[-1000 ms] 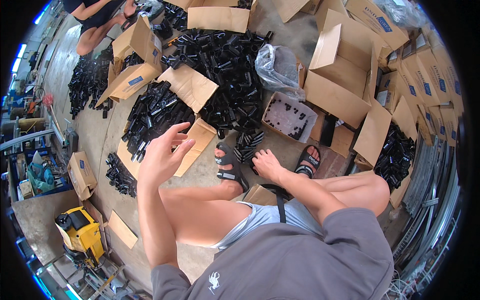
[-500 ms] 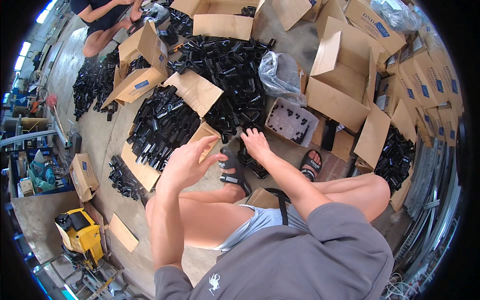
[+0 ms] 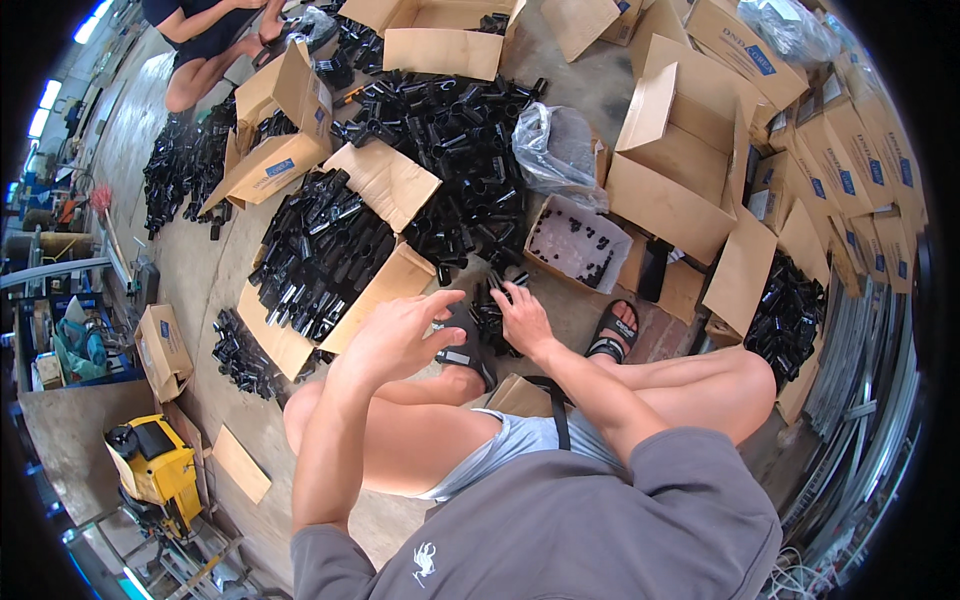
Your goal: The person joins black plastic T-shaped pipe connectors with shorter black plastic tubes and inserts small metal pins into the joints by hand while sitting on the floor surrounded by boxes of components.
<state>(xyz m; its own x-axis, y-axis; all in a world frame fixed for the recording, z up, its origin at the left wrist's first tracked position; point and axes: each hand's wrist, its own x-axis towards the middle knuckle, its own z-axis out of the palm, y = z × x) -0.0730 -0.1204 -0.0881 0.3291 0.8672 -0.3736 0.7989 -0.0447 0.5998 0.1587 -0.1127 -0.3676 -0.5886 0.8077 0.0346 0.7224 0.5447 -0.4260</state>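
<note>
My left hand [image 3: 405, 335] hovers above my left sandal [image 3: 466, 345], thumb and fingers apart, with nothing in it. Just to its right, my right hand [image 3: 524, 318] has its fingers bent round a shiny black tubular piece [image 3: 494, 281]; the far side of the grip is partly hidden. Below that hand, more black pieces [image 3: 487, 318] lie on the floor between my feet. Beyond both hands spreads a large heap of black tubular pieces [image 3: 465, 170]. Another pile [image 3: 325, 250] rests on opened cardboard to the left.
A carton of small black parts [image 3: 537, 262] stands right of my hands, near a clear plastic bag [image 3: 556, 150]. Open cardboard boxes [image 3: 665, 185] rise behind it. Metal profiles [image 3: 860, 420] line the right side. A yellow machine [image 3: 165, 465] stands at left. Another person [image 3: 200, 60] sits far left.
My right hand has drawn back slightly toward me and to the right, bringing the black piece with it. My left hand has moved a little nearer to me and to the right.
</note>
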